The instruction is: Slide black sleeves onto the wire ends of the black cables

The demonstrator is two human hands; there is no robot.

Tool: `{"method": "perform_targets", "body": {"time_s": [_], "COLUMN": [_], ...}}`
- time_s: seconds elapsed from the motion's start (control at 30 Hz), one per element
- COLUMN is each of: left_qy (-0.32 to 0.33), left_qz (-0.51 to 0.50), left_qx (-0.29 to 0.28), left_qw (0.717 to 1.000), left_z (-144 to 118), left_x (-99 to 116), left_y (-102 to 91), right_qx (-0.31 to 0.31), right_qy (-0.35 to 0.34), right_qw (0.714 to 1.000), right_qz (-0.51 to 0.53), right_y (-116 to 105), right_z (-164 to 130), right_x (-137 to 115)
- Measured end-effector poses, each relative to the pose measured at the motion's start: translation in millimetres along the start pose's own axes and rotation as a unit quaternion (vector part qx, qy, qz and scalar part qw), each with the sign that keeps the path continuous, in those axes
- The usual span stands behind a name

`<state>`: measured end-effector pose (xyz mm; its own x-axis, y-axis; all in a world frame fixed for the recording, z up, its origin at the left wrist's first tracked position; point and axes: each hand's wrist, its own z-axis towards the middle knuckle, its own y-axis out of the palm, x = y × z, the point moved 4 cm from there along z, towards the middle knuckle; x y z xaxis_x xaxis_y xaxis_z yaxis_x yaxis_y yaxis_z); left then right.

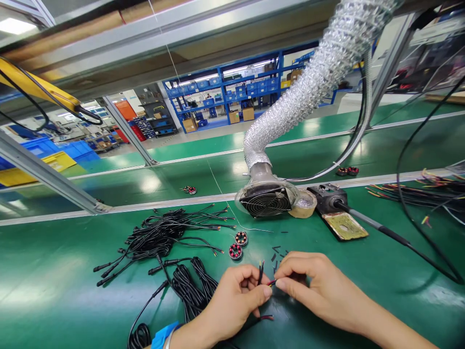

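My left hand [232, 300] is closed on the thin wires [261, 272] of a black cable, their bare tips pointing up between thumb and fingers. My right hand [319, 286] pinches at the end of a coloured wire [271, 283] beside the left thumb; a small dark piece seems to be there, mostly hidden by the fingertips. Short black tube pieces [275, 257] lie scattered just beyond the hands. Two round motor stators with copper and red windings [235, 251] stand to the left of them. Coiled black cables [187, 291] lie beside my left wrist.
A heap of black cables [156, 232] lies at the left. Further back are a fume extractor fan [267, 201] on a silver duct [290, 106], a roll of tape [304, 203], and a soldering iron [378, 225] in its stand with a yellow sponge [345, 225]. More wires [436, 189] lie right.
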<state>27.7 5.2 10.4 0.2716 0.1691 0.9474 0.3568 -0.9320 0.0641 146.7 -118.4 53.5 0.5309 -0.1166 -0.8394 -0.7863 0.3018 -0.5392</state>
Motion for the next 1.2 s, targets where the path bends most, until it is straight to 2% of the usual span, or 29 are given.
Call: {"method": "perform_targets", "body": {"time_s": [0.17, 0.73, 0.93, 1.2], "left_qy": [-0.003, -0.007, 0.001, 0.009], "left_qz": [0.005, 0.035, 0.043, 0.004], "left_qx": [0.004, 0.003, -0.006, -0.006], "left_qw": [1.0, 0.999, 0.999, 1.0], "left_z": [-0.2, 0.3, -0.1, -0.3], "left_x": [0.2, -2.9, -1.9, -2.8], "left_y": [0.2, 0.5, 1.5, 2.0], "right_qx": [0.016, 0.007, -0.006, -0.011], "right_qy": [0.018, 0.004, -0.01, -0.001], "right_qw": [1.0, 1.0, 0.999, 1.0], "right_qz": [0.011, -0.014, -0.037, -0.017], "right_y": [-9.8, -7.3, -1.0, 8.5], "right_z": [0.4, 0.0, 0.5, 0.8], "right_x": [-3.3, -3.6, -4.4, 5.1]}}
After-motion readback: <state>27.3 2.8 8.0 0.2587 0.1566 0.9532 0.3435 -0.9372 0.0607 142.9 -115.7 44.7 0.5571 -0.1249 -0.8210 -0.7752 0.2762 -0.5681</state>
